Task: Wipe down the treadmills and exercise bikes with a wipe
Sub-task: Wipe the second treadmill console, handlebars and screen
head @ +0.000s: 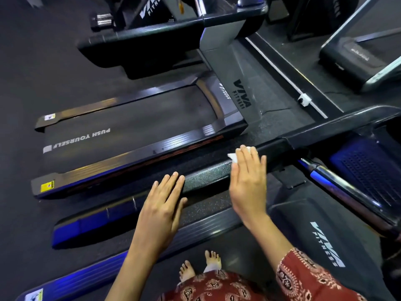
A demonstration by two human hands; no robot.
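1. Fingers (249,158) of the right hand (247,185) lie straight and slightly spread. They press the wipe (232,157) flat onto the handrail (208,177), and none of them curls round it. Only a white corner shows at 9 o'clock of the fingertips, with a sliver at 12 o'clock.
2. By its look the wipe is thin, limp and very light. On the grainy rail it will likely drag, bunch up or slide out from under the palm. Broad pressure from the finger pads across its middle should hold it best; a pinch at the free corner would serve for refolding.
3. This black textured handrail runs from 8 o'clock to 2 o'clock. It looks stiff and fixed, so it should bear a firm rub.
4. At 8 o'clock of the wipe, the left hand (162,205) rests flat on the rail's near end, its fingers straight, holding nothing, near the right hand but apart from it.
5. Further out, a neighbouring treadmill (130,127) lies at 10 o'clock, a motor cover (303,224) at 4 o'clock, and bare feet (212,259) at 6 o'clock.
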